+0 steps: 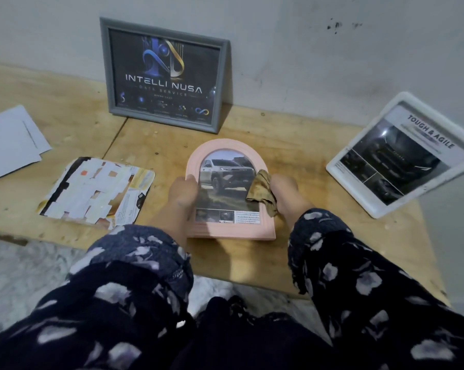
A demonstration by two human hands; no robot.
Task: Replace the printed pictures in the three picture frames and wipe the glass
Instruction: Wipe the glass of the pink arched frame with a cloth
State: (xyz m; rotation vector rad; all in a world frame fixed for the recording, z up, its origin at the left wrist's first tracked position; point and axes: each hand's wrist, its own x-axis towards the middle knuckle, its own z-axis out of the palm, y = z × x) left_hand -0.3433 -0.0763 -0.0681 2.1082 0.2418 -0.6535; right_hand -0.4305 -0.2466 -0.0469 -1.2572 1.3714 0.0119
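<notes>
A pink arched picture frame [227, 145] with a pickup-truck print lies tilted up at the middle of the wooden table. My left hand [184, 193] grips its left edge, thumb on the glass. My right hand [285, 192] holds a crumpled tan cloth [261, 192] against the right side of the glass. A grey frame [108, 76] with a dark "INTELLI NUSA" print leans on the wall behind. At the right, a white frame [340, 169] with a "TOUGH & AGILE" car print leans against the wall.
A loose printed picture [97, 190] lies flat left of the pink frame. White paper sheets [9, 140] sit at the far left. The wooden table [305, 145] meets the wall at the back; its front edge runs below my sleeves.
</notes>
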